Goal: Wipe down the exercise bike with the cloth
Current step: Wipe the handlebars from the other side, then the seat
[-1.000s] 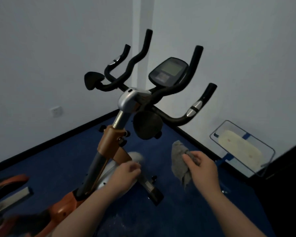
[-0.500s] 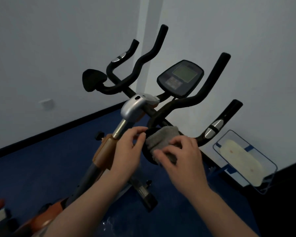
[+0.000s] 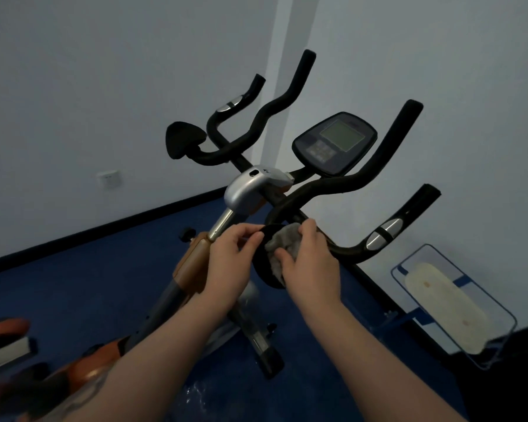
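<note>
The exercise bike [image 3: 247,190] stands in the room's corner, with black handlebars, a silver stem cap, an orange post and a grey display console [image 3: 334,143]. My right hand [image 3: 310,263] grips a crumpled grey cloth [image 3: 282,243] and presses it onto the right black elbow pad [image 3: 264,269] under the handlebars. My left hand [image 3: 230,258] pinches that pad's left rim with thumb and fingers. The cloth's lower part is hidden under my right hand.
A second black elbow pad [image 3: 183,143] sits on the left of the handlebars. A flat mop head with a pale pad [image 3: 448,303] leans at the right wall. White walls close in behind; blue floor [image 3: 83,287] spreads to the left. A wall socket [image 3: 108,179] is low on the left wall.
Both hands rose from low near the frame to the right elbow pad. The cloth went from hanging in my right hand to pressed on the pad; my left hand took the pad's rim.
</note>
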`<control>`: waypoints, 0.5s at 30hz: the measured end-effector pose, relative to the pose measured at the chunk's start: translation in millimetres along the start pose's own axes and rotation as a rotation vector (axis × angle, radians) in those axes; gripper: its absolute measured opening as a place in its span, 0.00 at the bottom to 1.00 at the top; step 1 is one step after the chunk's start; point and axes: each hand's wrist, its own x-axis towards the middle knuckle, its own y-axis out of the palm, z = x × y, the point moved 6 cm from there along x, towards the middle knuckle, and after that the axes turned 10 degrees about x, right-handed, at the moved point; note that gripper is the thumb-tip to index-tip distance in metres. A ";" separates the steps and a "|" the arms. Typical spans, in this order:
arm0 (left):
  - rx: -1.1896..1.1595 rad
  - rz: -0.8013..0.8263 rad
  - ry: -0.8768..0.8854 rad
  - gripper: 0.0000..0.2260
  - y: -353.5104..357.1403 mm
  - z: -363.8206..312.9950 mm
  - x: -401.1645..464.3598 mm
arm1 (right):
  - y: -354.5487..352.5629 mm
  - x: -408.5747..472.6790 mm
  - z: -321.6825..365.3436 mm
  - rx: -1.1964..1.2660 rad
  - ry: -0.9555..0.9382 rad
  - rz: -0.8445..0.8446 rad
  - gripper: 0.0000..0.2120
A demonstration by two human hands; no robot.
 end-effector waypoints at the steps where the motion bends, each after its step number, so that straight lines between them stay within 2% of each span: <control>1: 0.008 -0.010 -0.003 0.06 0.4 -0.8 -1.4 | -3.3 1.6 1.1 0.003 -0.014 -0.014 0.13; 5: 0.034 -0.037 -0.004 0.10 -1.3 -6.5 -4.0 | -14.6 3.5 -2.1 0.080 -0.013 -0.078 0.06; 8: 0.047 -0.027 -0.022 0.11 -0.8 -7.6 -5.2 | -8.9 -13.5 -2.2 0.158 0.032 -0.147 0.07; 10: 0.049 -0.020 -0.023 0.11 -0.9 -7.5 -4.7 | -1.4 -23.6 2.3 0.102 -0.008 -0.168 0.09; 13: 0.030 -0.009 -0.022 0.10 -1.1 -4.2 -2.7 | -2.3 -13.4 7.0 -0.019 -0.074 -0.131 0.09; 15: 0.010 0.011 -0.026 0.09 -0.5 -1.5 -1.2 | -8.0 1.7 2.4 0.002 -0.059 -0.079 0.08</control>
